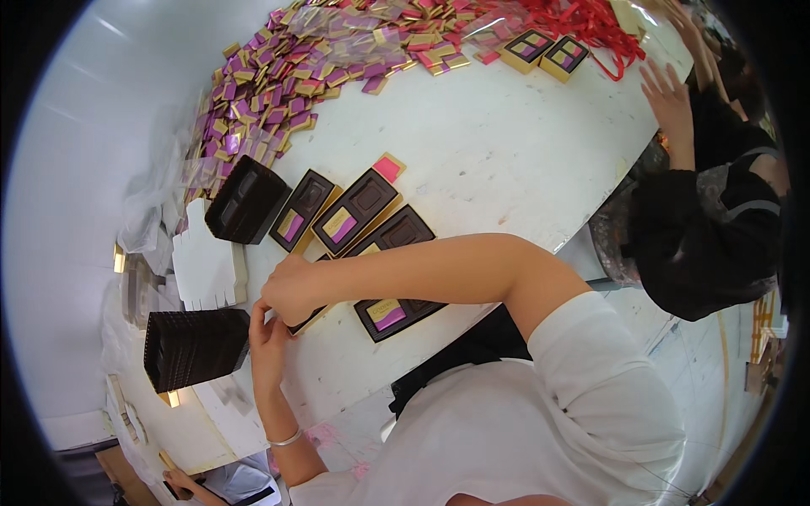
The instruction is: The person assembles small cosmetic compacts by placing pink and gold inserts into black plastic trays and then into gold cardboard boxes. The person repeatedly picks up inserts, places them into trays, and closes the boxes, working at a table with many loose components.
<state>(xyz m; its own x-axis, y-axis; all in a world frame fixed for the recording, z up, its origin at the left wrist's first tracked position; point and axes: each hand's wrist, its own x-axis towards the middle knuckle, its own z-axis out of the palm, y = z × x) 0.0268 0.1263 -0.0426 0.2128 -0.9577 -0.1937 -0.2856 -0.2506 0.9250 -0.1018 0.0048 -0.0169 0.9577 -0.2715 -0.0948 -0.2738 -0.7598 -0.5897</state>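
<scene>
My left hand point(269, 339), with a bracelet at the wrist, meets my right hand point(293, 288) at the left side of the table. My right forearm crosses over the boxes. Fingers of both hands are drawn together; what they grip is hidden. Just under my right hand shows a small gold box with a black tray point(314, 319), partly covered. Beyond lie similar boxes point(356, 212), point(304, 211), each holding a purple-and-gold wrapped square in one compartment. Another box point(395, 315) lies below my forearm. A pink-and-gold wrapped square point(389, 167) rests beside them.
Stacked black trays point(245, 200), point(198, 347) flank a stack of white card pieces point(207, 261). A heap of wrapped squares point(278, 88) spreads along the far edge. Two filled boxes point(544, 53) sit near red ribbons point(582, 25). A co-worker's hand point(668, 97) is at right.
</scene>
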